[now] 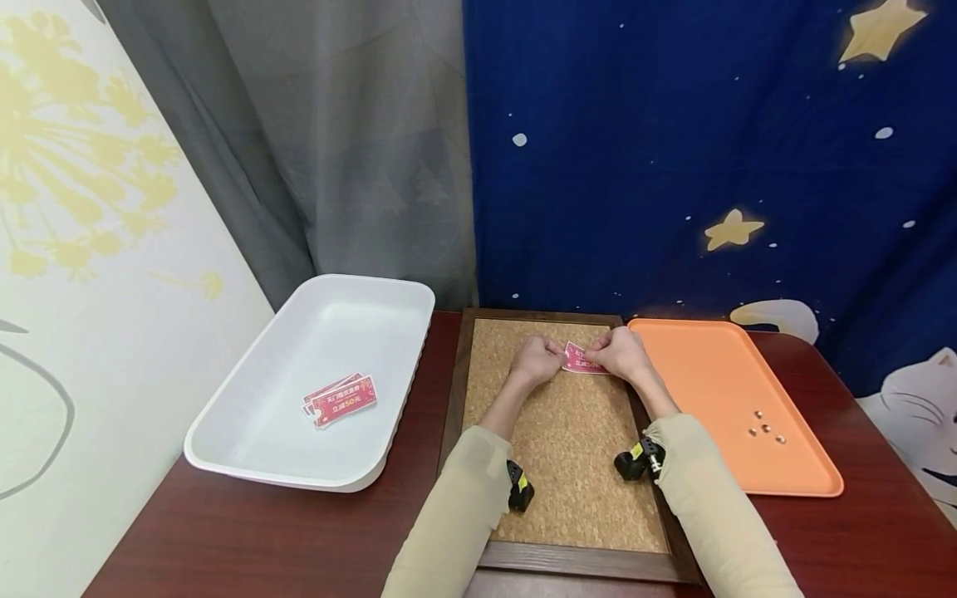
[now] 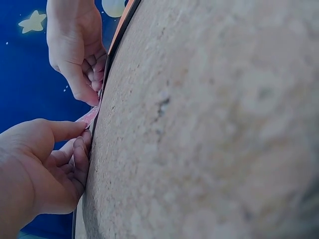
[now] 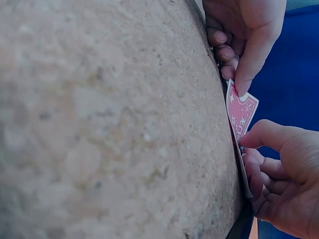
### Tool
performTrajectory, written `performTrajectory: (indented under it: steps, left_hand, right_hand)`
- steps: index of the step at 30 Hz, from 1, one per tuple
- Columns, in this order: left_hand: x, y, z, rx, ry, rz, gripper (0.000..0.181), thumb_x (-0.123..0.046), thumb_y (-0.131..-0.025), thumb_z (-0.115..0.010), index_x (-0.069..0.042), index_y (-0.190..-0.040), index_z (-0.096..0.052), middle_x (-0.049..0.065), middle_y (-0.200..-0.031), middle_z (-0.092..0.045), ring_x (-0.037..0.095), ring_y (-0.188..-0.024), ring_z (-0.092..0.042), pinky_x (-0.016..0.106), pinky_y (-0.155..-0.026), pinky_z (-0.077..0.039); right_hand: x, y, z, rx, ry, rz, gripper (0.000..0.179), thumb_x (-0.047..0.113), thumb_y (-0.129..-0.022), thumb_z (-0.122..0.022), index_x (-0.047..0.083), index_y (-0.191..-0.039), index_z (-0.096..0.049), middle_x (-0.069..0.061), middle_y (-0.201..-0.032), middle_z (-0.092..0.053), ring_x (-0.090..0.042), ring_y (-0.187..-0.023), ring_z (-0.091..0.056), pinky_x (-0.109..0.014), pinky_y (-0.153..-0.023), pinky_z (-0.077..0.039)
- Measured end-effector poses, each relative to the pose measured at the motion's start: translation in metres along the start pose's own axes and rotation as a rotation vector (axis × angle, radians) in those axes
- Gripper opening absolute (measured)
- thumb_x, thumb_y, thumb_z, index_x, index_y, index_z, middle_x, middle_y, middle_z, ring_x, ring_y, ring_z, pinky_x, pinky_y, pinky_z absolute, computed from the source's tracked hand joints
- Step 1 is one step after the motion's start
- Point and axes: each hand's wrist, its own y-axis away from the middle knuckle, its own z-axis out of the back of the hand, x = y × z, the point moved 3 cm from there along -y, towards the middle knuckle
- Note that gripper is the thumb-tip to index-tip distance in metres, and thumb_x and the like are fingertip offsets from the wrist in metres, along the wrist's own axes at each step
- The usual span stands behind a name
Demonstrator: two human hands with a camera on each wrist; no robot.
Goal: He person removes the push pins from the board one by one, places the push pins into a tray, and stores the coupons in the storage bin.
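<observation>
Both hands meet at a pink paper coupon (image 1: 574,359) with a white edge, high on a wood-framed cork board (image 1: 564,448). My left hand (image 1: 535,362) pinches the coupon's left end between thumb and fingers. At its right part, the thumb and fingers of my right hand (image 1: 620,353) pinch it and cover some of the print. In the right wrist view the coupon (image 3: 241,112) stands close over the cork, its corner by the left thumb. The left wrist view shows only a pink sliver of it between the hands.
Left of the board stands a white tub (image 1: 247,457) with several like coupons (image 1: 344,402) stacked in it. On the right an orange tray (image 1: 695,365) bears several small shiny metal pieces (image 1: 766,428). Curtains (image 1: 598,166) hang behind the dark red table (image 1: 299,531).
</observation>
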Motion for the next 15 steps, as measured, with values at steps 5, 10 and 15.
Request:
performTrajectory:
  steps: [5, 10, 15]
  left_hand:
    - [0.0012, -0.0009, -0.0010, 0.004, 0.005, 0.008, 0.008, -0.013, -0.094, -0.068, -0.006, -0.090, -0.071, -0.001, -0.086, -0.061, 0.013, -0.077, -0.052, 0.023, -0.068, -0.041]
    - [0.0007, -0.0004, -0.0015, 0.001, 0.014, 0.006, 0.009, -0.013, -0.094, -0.068, -0.005, -0.090, -0.070, -0.001, -0.085, -0.060, 0.012, -0.076, -0.051, 0.022, -0.065, -0.039]
    - [0.0007, 0.0009, -0.0014, -0.005, 0.017, 0.011, 0.008, -0.012, -0.094, -0.068, -0.005, -0.091, -0.070, -0.001, -0.083, -0.060, 0.012, -0.075, -0.051, 0.022, -0.065, -0.039]
  right_hand:
    - [-0.0001, 0.0014, 0.0004, -0.017, -0.008, 0.019, 0.016, 0.018, -0.084, -0.074, 0.002, -0.086, -0.076, -0.009, -0.086, -0.072, -0.021, -0.077, -0.058, -0.026, -0.061, -0.043]
    - [-0.0007, 0.0033, 0.0006, -0.035, -0.023, 0.031, 0.014, 0.016, -0.084, -0.074, 0.002, -0.086, -0.075, -0.010, -0.090, -0.072, -0.022, -0.081, -0.059, -0.027, -0.064, -0.045]
    - [-0.0019, 0.0050, 0.0013, -0.047, -0.024, 0.050, 0.014, 0.016, -0.084, -0.075, 0.002, -0.087, -0.075, -0.009, -0.087, -0.072, -0.020, -0.079, -0.058, -0.026, -0.064, -0.044]
